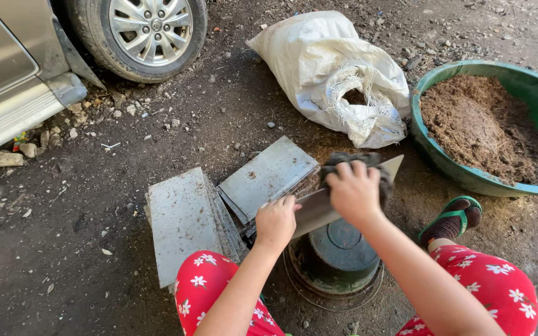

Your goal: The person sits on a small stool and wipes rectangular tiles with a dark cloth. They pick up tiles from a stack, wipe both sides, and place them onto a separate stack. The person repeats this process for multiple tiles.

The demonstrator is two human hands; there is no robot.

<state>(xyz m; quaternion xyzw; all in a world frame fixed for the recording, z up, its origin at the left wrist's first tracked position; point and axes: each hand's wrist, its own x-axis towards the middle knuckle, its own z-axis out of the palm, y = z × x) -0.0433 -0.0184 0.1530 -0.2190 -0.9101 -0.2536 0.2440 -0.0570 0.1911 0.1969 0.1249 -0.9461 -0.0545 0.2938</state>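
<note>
Outdoors, on bare dark dirt ground strewn with small stones and chips; no tabletop present.

Held item: one flat grey metal plate, tilted, resting over an upturned black pot set between the person's knees. Left hand gripped the plate's lower left edge, fingers curled shut on it. Right hand pressed a dark rag onto the plate's upper part, fingers closed over the cloth.

Beside the left hand: a stack of similar grey plates lying flat on the ground, with a second, smaller stack just to its right.

Further back: white woven sack, open-mouthed, slumped. To the right: green basin heaped with brown soil. Upper left: car wheel and silver body panel.

Person wore red floral trousers and a green sandal.
</note>
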